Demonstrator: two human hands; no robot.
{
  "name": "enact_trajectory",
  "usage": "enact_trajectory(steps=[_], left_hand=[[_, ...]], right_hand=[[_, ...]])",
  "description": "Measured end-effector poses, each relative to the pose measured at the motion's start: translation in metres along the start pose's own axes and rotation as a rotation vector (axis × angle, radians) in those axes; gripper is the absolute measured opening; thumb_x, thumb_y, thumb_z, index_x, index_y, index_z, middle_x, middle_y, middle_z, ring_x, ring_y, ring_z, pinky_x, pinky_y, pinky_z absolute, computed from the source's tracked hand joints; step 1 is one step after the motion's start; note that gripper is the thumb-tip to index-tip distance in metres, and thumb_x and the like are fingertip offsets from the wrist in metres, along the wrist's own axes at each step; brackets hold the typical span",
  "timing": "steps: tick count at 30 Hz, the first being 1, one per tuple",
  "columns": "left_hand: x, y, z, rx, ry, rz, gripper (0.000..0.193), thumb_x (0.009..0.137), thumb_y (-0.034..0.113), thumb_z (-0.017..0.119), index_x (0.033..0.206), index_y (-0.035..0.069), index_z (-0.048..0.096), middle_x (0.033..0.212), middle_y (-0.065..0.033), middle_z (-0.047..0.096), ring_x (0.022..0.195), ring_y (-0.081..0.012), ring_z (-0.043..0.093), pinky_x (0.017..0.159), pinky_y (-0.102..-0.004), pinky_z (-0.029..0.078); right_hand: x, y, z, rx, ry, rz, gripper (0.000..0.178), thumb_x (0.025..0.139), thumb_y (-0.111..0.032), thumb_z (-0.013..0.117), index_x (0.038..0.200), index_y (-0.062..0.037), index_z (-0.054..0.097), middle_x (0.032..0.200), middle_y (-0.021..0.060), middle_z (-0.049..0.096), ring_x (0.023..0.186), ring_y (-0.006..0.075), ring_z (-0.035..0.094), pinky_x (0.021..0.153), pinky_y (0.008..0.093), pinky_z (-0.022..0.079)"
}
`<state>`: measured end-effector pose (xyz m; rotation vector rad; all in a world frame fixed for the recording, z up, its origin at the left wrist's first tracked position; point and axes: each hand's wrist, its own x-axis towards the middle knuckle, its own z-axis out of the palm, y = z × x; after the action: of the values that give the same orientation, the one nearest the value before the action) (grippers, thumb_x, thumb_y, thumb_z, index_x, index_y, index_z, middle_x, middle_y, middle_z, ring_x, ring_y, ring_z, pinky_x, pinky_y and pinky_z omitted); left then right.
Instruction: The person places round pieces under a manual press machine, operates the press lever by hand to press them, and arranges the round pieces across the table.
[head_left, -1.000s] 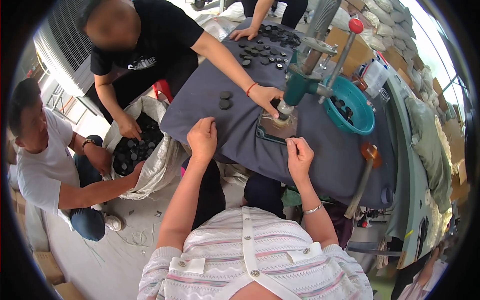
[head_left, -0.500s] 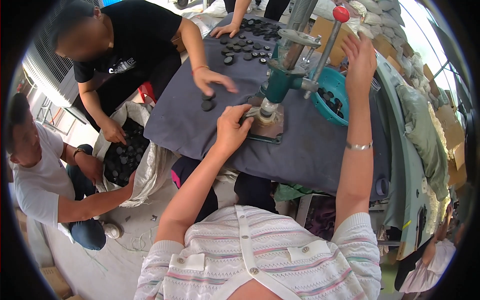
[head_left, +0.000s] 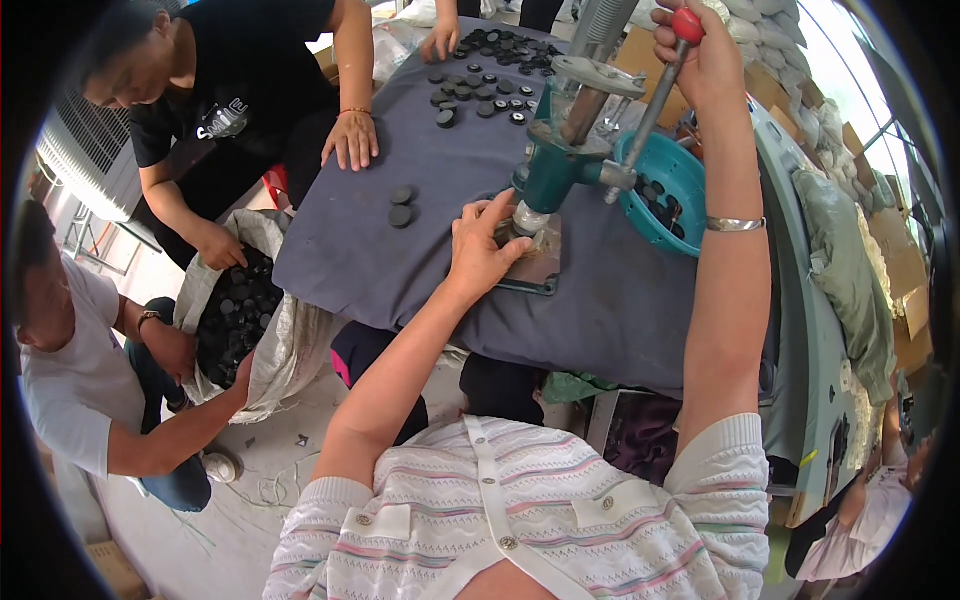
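Observation:
A green hand press stands on the cloth-covered table in front of me. My left hand is at its metal base plate, thumb and forefinger spread apart beside the clear tip of the ram. Whatever lies under the tip is hidden. Up at the right, my right hand is closed around the top of the press lever, by its red ball knob. Two black round caps lie on the cloth left of my left hand.
A teal basin holding black pieces sits right of the press. Many black caps cover the table's far side. At the left, two co-workers reach into a white sack of black caps. Another person's hand rests at the far edge.
My right hand has gone from open beside the lever to gripping its top. My left thumb has spread from the fingers. A co-worker's hand has left the two caps for the table's left edge.

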<state>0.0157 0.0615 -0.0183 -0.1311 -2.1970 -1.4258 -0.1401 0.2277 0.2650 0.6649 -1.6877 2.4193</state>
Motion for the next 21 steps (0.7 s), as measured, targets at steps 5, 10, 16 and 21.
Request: enact_trajectory(steps=[5, 10, 16, 21], left_hand=[[-0.002, 0.002, -0.003, 0.059, 0.010, 0.013, 0.075, 0.071, 0.017, 0.081, 0.140, 0.016, 0.050, 0.116, -0.0064, 0.064, 0.115, -0.0234, 0.049, 0.098, -0.0368, 0.032], [-0.001, 0.001, -0.002, 0.073, -0.004, 0.085, 0.075, 0.072, 0.017, 0.080, 0.141, 0.016, 0.049, 0.117, -0.0060, 0.063, 0.116, -0.0218, 0.051, 0.097, -0.0369, 0.032], [0.003, 0.008, 0.000, 0.069, -0.047, 0.096, 0.080, 0.072, 0.017, 0.080, 0.144, 0.014, 0.044, 0.115, -0.0051, 0.066, 0.116, -0.0211, 0.054, 0.097, -0.0378, 0.031], [0.001, -0.002, -0.006, 0.103, -0.024, 0.091, 0.083, 0.072, 0.017, 0.080, 0.146, 0.012, 0.040, 0.110, -0.0040, 0.069, 0.116, -0.0213, 0.054, 0.097, -0.0380, 0.031]], right_hand=[[-0.002, 0.006, 0.007, 0.045, 0.012, -0.066, 0.017, 0.090, -0.023, 0.057, 0.087, -0.0074, 0.055, 0.070, 0.0065, 0.055, 0.042, 0.0083, 0.038, 0.036, 0.0212, 0.028], [-0.017, -0.001, 0.011, 0.066, 0.032, -0.111, 0.017, 0.091, -0.024, 0.057, 0.086, -0.0083, 0.054, 0.069, 0.0060, 0.054, 0.043, 0.0080, 0.039, 0.036, 0.0202, 0.027], [-0.045, -0.028, -0.018, 0.096, -0.245, -0.223, 0.022, 0.096, -0.024, 0.051, 0.094, -0.0027, 0.055, 0.079, 0.0108, 0.054, 0.053, 0.0121, 0.046, 0.045, 0.0237, 0.034], [-0.099, -0.016, 0.001, 0.043, -0.317, -0.423, 0.020, 0.095, -0.019, 0.045, 0.092, -0.0012, 0.055, 0.079, 0.0110, 0.047, 0.055, 0.0108, 0.035, 0.050, 0.0250, 0.028]])
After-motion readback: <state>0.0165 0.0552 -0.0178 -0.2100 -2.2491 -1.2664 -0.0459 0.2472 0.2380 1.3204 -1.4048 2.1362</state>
